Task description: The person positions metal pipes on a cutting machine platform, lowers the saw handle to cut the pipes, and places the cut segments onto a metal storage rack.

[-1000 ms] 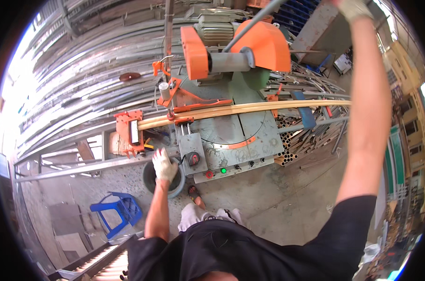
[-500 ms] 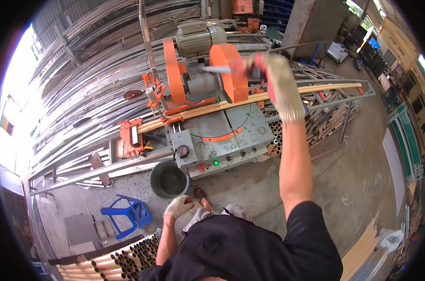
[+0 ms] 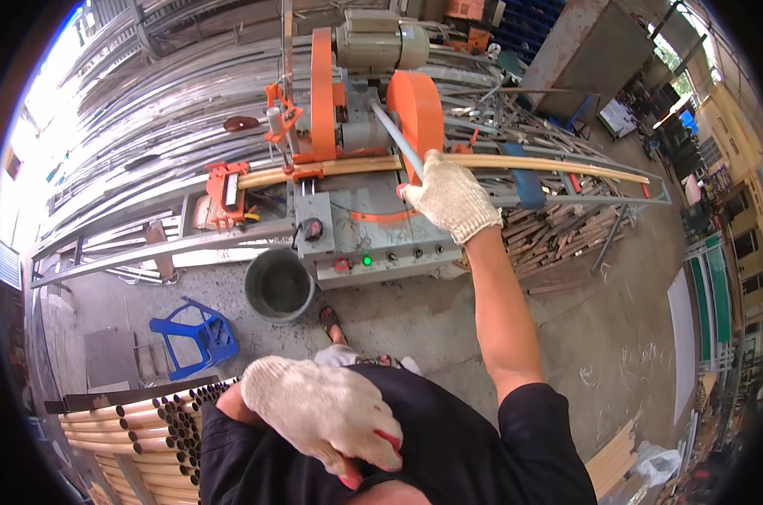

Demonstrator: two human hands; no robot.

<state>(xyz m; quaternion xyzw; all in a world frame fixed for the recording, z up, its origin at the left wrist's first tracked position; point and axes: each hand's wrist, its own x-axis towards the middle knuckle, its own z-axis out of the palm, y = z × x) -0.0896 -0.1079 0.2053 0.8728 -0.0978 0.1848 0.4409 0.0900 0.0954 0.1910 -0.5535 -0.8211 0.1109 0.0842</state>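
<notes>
My right hand [image 3: 453, 198], in a cream knitted glove with red fingertips, is wrapped round the grey lever handle [image 3: 392, 135] of a cut-off saw. Beside the lever stands the saw's orange blade guard [image 3: 417, 105]. Two or so long tan tubes [image 3: 558, 166] lie across the grey saw table [image 3: 339, 231], passing under the guard. An orange clamp [image 3: 224, 194] is at their left end. My left hand [image 3: 318, 412], gloved alike, is raised before my chest near the collar of my black shirt. Its fingers are bent with the thumb apart, and nothing shows in them.
A grey motor [image 3: 381, 44] sits behind the guard. On the floor stand a dark bucket [image 3: 252, 290] and a blue stool [image 3: 217, 341]. Stacked tan pipes [image 3: 112, 425] are at lower left, offcuts [image 3: 558, 244] right of the saw, and long metal bars [image 3: 171, 126] behind it.
My right hand has come down and left with the lever, which now tilts toward me. My left hand has risen from beside my leg to my chest. The whole view has shifted slightly.
</notes>
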